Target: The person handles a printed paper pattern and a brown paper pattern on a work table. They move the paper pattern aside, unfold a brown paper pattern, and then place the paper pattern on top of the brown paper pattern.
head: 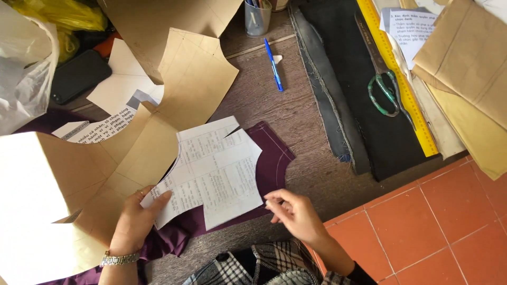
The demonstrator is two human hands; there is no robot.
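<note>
Head view, looking down on a wooden table (296,126) with orange floor tiles at four o'clock.

At the centre lies a white printed paper pattern piece (216,171), resting on dark purple fabric (272,153) that shows past its edge at three o'clock and spreads towards seven o'clock.

The left hand (138,217), at seven o'clock with a metal wristwatch (119,258) on the wrist, lies open and flat, its fingertips pressing the paper piece's lower left corner.

The right hand (293,211), at five o'clock, is loosely curled just beside the paper's lower right corner, thumb and fingertips pinched on something small and pale; what it is cannot be told.

Large tan paper pattern sheets (195,79) fan out from nine to twelve o'clock.

A blue pen (273,66) lies at twelve o'clock.

At two o'clock, green-handled scissors (383,79) rest on black fabric (364,116), beside a yellow ruler (398,79).
</note>
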